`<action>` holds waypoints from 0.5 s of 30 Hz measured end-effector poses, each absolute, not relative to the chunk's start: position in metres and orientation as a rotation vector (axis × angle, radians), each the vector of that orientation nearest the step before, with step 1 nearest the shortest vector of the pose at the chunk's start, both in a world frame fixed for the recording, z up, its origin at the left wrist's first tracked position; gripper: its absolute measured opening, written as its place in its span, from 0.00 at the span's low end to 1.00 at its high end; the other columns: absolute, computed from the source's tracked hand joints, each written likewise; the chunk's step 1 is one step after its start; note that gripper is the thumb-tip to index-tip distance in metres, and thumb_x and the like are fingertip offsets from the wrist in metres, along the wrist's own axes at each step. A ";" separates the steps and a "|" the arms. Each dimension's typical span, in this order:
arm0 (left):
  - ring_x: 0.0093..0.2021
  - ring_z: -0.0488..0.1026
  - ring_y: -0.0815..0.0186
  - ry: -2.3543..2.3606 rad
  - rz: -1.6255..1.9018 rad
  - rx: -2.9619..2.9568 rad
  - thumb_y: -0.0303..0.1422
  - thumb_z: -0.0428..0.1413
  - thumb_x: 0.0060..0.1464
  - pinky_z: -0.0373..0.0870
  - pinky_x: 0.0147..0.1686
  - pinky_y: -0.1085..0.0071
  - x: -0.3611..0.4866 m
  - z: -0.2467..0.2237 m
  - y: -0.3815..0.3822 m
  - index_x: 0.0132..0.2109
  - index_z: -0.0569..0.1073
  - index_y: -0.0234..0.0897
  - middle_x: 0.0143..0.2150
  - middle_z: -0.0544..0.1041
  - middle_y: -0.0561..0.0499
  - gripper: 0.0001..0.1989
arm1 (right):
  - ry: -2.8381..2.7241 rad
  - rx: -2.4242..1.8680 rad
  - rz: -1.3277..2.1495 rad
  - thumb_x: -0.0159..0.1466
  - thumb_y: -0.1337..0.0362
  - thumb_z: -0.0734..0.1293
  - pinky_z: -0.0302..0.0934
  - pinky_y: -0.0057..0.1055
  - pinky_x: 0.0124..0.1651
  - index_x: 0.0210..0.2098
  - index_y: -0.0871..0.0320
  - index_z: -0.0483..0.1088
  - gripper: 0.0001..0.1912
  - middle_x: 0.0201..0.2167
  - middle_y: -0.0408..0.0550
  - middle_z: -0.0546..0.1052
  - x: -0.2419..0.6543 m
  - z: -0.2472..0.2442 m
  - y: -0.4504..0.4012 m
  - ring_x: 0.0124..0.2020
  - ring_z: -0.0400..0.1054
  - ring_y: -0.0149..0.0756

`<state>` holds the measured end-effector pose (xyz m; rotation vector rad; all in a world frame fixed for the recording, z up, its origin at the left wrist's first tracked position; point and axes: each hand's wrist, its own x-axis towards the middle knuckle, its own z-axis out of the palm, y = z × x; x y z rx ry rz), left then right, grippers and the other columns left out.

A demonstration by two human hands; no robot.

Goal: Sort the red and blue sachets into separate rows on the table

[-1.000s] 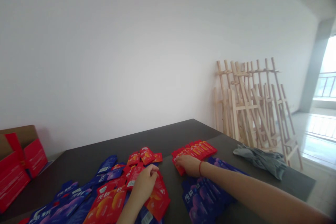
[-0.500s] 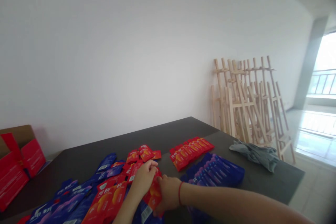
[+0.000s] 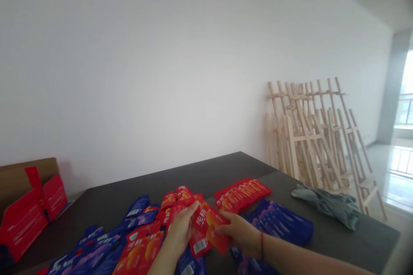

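A red pouch [image 3: 211, 219] with orange fruit pictures and white characters is held up over the pile, tilted. My right hand [image 3: 240, 231], with a red string at the wrist, pinches its right side, thumb in front. At its upper left edge, my left hand [image 3: 183, 224] is closed on the same pouch; part of these fingers is hidden. Below lies another red pouch [image 3: 199, 245] with a barcode. Loose red pouches [image 3: 138, 251] and blue pouches [image 3: 93, 253] are heaped to the left.
Overlapping red pouches form a row [image 3: 243, 193] on the dark table [image 3: 206, 169], with a row of blue pouches [image 3: 280, 225] nearer me. Grey gloves [image 3: 325, 202] lie near the right edge. An opened red box [image 3: 29, 210] stands left; wooden easels [image 3: 306, 137] lean on the wall.
Both hands have come up from the pile with the red pouch between them, its front now more visible. The view has shifted slightly, so the scene sits lower and further right.
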<state>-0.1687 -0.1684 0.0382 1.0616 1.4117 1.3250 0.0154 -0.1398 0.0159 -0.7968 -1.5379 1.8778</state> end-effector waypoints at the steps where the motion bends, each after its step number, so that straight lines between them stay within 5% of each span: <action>1: 0.44 0.79 0.53 1.325 1.287 1.038 0.48 0.54 0.55 0.76 0.42 0.61 -0.165 0.039 -0.170 0.43 0.75 0.35 0.43 0.81 0.40 0.20 | -1.504 -0.758 1.936 0.46 0.56 0.73 0.67 0.32 0.31 0.43 0.59 0.67 0.27 0.36 0.51 0.78 0.015 0.014 -0.143 0.35 0.75 0.43; 9: 0.39 0.80 0.52 1.311 1.246 1.031 0.60 0.49 0.52 0.77 0.38 0.59 -0.152 0.042 -0.175 0.37 0.76 0.38 0.35 0.82 0.42 0.29 | -1.469 -0.683 2.055 0.44 0.52 0.76 0.66 0.32 0.30 0.42 0.64 0.71 0.31 0.34 0.54 0.78 0.018 0.010 -0.158 0.31 0.75 0.41; 15: 0.42 0.80 0.55 1.462 1.390 1.104 0.52 0.51 0.53 0.76 0.42 0.61 -0.182 0.032 -0.164 0.42 0.75 0.37 0.40 0.83 0.45 0.23 | -1.911 -0.949 1.651 0.59 0.59 0.66 0.69 0.32 0.31 0.45 0.63 0.72 0.17 0.35 0.52 0.79 0.035 0.021 -0.139 0.32 0.76 0.41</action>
